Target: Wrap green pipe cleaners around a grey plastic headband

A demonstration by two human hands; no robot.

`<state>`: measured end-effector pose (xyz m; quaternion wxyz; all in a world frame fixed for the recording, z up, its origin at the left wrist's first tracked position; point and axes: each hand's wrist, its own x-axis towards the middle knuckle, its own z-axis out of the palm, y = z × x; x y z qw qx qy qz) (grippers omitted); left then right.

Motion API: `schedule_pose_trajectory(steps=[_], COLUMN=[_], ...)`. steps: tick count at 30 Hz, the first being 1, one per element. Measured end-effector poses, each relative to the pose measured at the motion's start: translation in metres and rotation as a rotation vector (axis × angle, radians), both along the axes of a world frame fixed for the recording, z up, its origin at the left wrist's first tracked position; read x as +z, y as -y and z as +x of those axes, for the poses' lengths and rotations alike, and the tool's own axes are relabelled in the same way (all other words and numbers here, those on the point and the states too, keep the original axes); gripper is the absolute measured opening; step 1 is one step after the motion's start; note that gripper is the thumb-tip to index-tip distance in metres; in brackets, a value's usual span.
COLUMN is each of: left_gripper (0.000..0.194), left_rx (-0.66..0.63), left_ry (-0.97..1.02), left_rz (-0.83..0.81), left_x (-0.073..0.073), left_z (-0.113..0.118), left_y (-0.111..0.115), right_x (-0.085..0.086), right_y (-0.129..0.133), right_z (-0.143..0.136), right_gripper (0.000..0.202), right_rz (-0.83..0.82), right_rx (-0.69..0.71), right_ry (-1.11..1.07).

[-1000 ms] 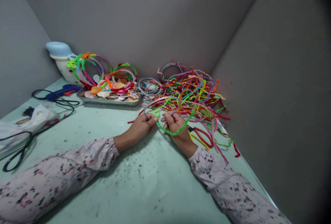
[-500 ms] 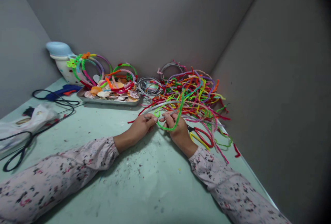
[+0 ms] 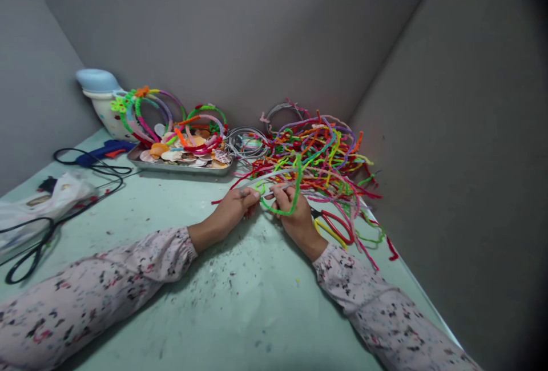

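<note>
My left hand [image 3: 234, 208] is closed, thumb and fingers pinching a bright green pipe cleaner [image 3: 298, 185] near one end. From this pinch the pipe cleaner bows down across the front of my right hand, and its free end points upward. My right hand [image 3: 298, 220] is closed as well, its fingertips on a thin pale band [image 3: 270, 176] that arches behind both hands. A short lime green curl [image 3: 259, 188] shows at my left fingertips. Fingers partly hide where the band and pipe cleaner meet.
Pliers with red and yellow handles [image 3: 338, 228] lie beside my right wrist. Behind is a tangled heap of pipe cleaners [image 3: 321, 148]. Further left are coiled wire [image 3: 246, 141], a metal tray [image 3: 184, 170] of shells and fuzzy hoops, a black cord [image 3: 122, 170] and a plastic bag [image 3: 71, 194].
The free end of the green pipe cleaner has shifted slightly left and down, and its bend looks sharper. Both hands stay almost where they were.
</note>
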<state>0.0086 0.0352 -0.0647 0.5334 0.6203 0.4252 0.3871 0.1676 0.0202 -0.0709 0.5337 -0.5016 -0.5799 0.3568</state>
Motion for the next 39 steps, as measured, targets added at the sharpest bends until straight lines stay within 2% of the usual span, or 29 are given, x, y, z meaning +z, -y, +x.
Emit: schedule_pose_trajectory(steps=[7,12,19,29,37,39], left_gripper=[0.032,0.034,0.037,0.036,0.033,0.031], left_rx=[-0.01,-0.018,-0.042,-0.048,-0.036,-0.025], left_ry=[-0.016,-0.022,-0.026,-0.025,0.015,0.022], left_rz=[0.024,0.028,0.048,0.018,-0.031,-0.052], left_x=[-0.001,-0.002,0.0028,0.0038,0.0012,0.0022], left_z=[-0.0011,-0.0012,-0.0005,-0.0005,0.0018,0.0023], left_y=[-0.0003,-0.0004,0.0026,0.0044,0.0024,0.0027], right_x=[0.0022,0.0081,0.0029,0.0032,0.0075,0.0079], right_y=[0.0004,0.0028,-0.0009,0.0003,0.0019,0.0022], right_z=[-0.0015,-0.0028,-0.0023,-0.0001,-0.0031,-0.003], right_gripper=[0.032,0.029,0.028,0.026,0.029,0.03], right_rz=[0.019,-0.048,-0.044,-0.005,-0.08,-0.057], right_rx=[0.005,0.005,0.026,0.079,0.001,-0.004], right_ry=[-0.005,-0.013,-0.073,-0.051,-0.09,-0.073])
